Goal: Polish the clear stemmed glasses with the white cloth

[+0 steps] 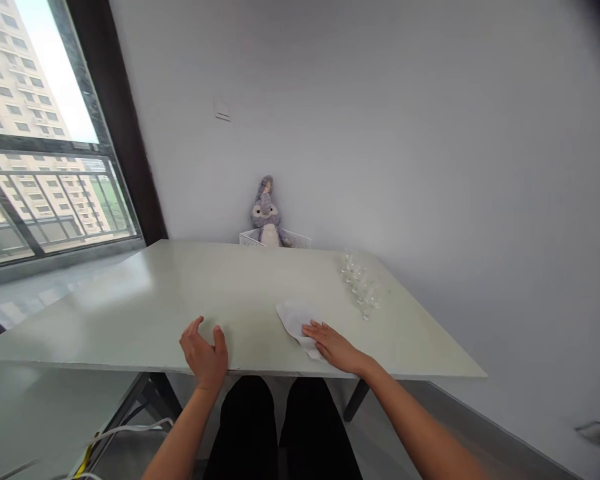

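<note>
A thin white sheet, paper or cloth, lies near the front edge of the pale table. My right hand rests flat on its right part, fingers stretched out and pointing left. To the left, my left hand is at the table's front edge, its thumb and fingers apart and nothing between them. Several small clear glass or plastic pieces stand in a cluster on the right side of the table, beyond my right hand.
Behind the table's far edge, a grey plush toy sits in a white basket against the wall. A window is at the left. White cables hang low at the left, near a dark table leg.
</note>
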Demonstrator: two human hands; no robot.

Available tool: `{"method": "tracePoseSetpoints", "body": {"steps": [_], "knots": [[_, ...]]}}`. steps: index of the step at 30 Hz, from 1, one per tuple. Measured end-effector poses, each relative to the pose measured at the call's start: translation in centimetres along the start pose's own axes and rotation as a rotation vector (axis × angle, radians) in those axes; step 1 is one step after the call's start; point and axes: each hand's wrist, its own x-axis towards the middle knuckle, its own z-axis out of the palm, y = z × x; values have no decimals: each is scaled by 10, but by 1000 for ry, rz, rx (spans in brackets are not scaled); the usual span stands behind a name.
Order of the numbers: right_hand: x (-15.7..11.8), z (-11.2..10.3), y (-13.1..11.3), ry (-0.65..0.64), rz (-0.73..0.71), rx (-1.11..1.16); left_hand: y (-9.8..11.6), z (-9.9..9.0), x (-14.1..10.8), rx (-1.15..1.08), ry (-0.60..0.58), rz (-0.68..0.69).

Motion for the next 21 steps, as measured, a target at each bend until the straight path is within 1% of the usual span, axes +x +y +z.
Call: {"method": "tracePoseSetpoints", "body": {"steps": [2,3,4,5,6,7,8,10,11,12,13,14,15,16,17,19,21], "knots": [[-21,-11,2,5,6,71,9,4,-1,33,-31,64],[-27,-16,2,16,18,105,17,8,-3,41,-70,111],[-32,-19,0,42,36,139,27,13,-6,40,-128,163],[-35,-22,-1,84,59,174,41,19,-10,19,-211,224],[-37,-23,-2,154,94,208,55,25,-15,-20,-303,295],[-39,-24,-2,254,142,240,71,32,-20,-60,-414,365],[-42,-23,0,382,204,268,87,39,-26,-114,-507,443],[-50,-20,11,689,356,314,115,52,-35,-226,-664,566],[-55,-19,19,834,439,337,126,58,-39,-267,-750,619],[-60,-18,28,947,520,364,133,64,-41,-301,-834,662],[-65,-19,39,1011,594,402,138,68,-43,-320,-925,700],[-69,-20,50,1020,658,450,140,72,-44,-320,-1012,733],[-72,-22,60,983,701,499,139,75,-45,-303,-1081,755],[-73,-24,68,921,723,541,136,77,-45,-272,-1129,767],[-72,-27,76,857,725,573,132,77,-46,-236,-1150,767],[-65,-31,85,788,718,607,122,74,-47,-178,-1148,745],[-53,-35,90,744,674,603,111,67,-48,-122,-1073,687]]}}
